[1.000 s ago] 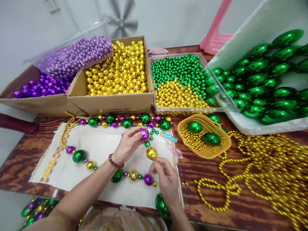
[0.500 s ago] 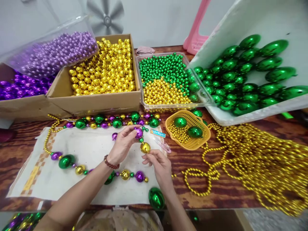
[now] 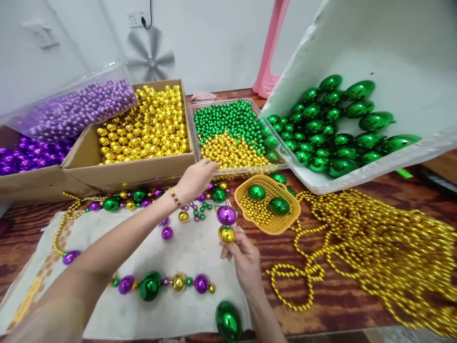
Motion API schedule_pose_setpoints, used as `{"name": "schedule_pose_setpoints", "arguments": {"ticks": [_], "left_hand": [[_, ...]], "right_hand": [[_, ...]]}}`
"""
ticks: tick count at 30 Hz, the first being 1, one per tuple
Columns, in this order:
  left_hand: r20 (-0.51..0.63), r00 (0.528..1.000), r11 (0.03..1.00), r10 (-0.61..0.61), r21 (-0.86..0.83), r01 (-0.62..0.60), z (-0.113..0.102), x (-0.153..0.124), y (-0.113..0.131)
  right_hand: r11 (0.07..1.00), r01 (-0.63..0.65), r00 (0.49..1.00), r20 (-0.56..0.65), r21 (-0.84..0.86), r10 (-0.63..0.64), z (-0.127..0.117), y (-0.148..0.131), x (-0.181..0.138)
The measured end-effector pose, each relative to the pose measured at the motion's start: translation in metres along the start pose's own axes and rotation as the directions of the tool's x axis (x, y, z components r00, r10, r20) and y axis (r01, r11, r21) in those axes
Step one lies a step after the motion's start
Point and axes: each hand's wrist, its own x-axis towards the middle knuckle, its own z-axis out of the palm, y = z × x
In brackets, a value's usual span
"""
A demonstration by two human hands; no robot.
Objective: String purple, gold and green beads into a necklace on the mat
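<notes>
My right hand (image 3: 243, 257) pinches a gold ball bead (image 3: 226, 234) between thumb and fingertips. Directly above that bead stands a purple ball bead (image 3: 226, 215). My left hand (image 3: 198, 178) reaches out at the front wall of the clear tray (image 3: 246, 169), beside its small gold beads (image 3: 232, 151); its fingers are stretched forward, with nothing visible in them. A beaded strand with a big green bead (image 3: 150, 286) lies on the white cloth (image 3: 143, 314), partly behind my left forearm. Loose small green beads (image 3: 202, 209) and a gold bead (image 3: 183, 216) lie below my left wrist.
A cardboard box (image 3: 132, 169) of gold beads stands back left, beside purple beads (image 3: 32, 155). A yellow basket (image 3: 267, 227) sits right of centre. A foam box (image 3: 357, 174) holds green ovals; gold chains (image 3: 385, 252) spread below it. A green oval (image 3: 228, 320) lies at the front edge.
My left hand has let go of the purple bead and moved up to the tray. My right hand keeps the gold bead, with the purple one now above it. The view has shifted.
</notes>
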Motion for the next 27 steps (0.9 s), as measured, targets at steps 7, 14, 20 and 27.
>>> {"name": "schedule_pose_setpoints", "arguments": {"ticks": [7, 14, 20, 27], "left_hand": [[-0.028, 0.994, 0.971, -0.109, 0.212, 0.112, 0.025, 0.093, -0.023], [-0.008, 0.991, 0.965, -0.131, 0.228, 0.13, 0.017, 0.098, -0.011], [0.173, 0.981, 0.992, -0.093, -0.071, 0.107, -0.003, 0.018, 0.017], [0.238, 0.909, 0.623, -0.343, -0.666, 0.409, -0.018, -0.064, -0.002]], "right_hand": [[1.0, 0.002, 0.999, -0.032, 0.008, -0.002, -0.003, 0.005, -0.004], [1.0, -0.016, 0.998, -0.066, 0.016, 0.017, -0.005, 0.002, -0.005], [1.0, -0.005, 0.997, -0.074, -0.013, 0.004, -0.005, -0.001, -0.013], [0.993, 0.064, 0.998, 0.031, -0.097, -0.061, -0.009, -0.004, -0.023]]}}
